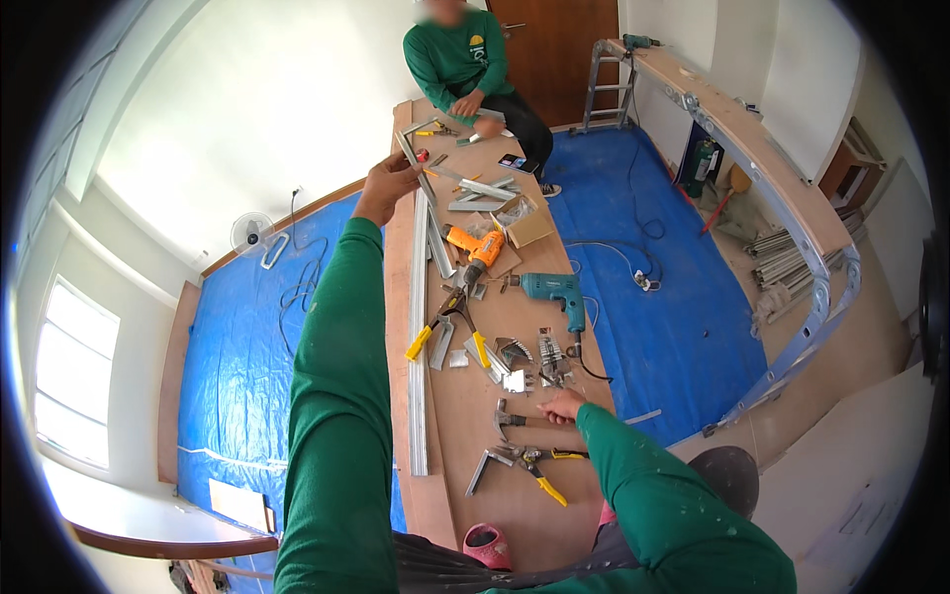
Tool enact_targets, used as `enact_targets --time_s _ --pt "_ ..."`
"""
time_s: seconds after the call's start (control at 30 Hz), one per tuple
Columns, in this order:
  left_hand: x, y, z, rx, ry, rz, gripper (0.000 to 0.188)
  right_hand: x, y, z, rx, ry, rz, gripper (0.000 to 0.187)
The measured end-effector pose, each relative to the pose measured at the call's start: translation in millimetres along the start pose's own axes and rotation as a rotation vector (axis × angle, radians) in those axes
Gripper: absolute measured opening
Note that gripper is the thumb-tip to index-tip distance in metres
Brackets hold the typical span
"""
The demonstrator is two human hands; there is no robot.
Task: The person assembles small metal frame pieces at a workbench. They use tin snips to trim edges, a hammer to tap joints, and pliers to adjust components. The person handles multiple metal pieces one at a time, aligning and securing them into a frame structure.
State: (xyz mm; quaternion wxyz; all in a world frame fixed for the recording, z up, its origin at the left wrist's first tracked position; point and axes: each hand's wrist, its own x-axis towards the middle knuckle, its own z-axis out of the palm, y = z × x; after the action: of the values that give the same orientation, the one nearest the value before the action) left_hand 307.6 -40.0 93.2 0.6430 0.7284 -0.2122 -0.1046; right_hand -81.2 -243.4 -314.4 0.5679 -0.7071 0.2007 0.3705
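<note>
My left hand (388,186) is raised far forward and grips a short bent strip of metal channel (416,163) over the long wooden board (450,465). My right hand (564,406) rests low on the board, its fingers closed on the handle of a hammer (517,421). Just below that hand lie yellow-handled snips (539,473) and a small metal angle piece (481,469). Several cut metal brackets (534,364) lie just above it.
On the board lie a long metal track (419,327), yellow-handled snips (447,327), an orange drill (475,249), a teal drill (552,292) and a cardboard box (526,224). A person in a green shirt (457,61) sits at the far end. Blue tarp (673,297) covers the floor. A curved framed panel (792,228) stands at right.
</note>
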Motion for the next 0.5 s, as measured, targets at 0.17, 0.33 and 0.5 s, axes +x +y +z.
enact_targets --time_s 0.17,0.33,0.5 --pt "44.1 -9.0 -10.3 0.035 0.008 0.046 0.059 -6.0 13.8 -12.6 0.419 -0.076 0.109 0.032" --pt "84.1 -33.3 -34.9 0.113 0.132 0.06 0.059 -15.5 1.5 3.0 0.401 0.025 0.158 0.03" --pt "115.4 -46.6 -32.5 0.512 0.34 0.217 0.055 -6.4 4.1 1.2 0.403 0.031 0.187 0.031"
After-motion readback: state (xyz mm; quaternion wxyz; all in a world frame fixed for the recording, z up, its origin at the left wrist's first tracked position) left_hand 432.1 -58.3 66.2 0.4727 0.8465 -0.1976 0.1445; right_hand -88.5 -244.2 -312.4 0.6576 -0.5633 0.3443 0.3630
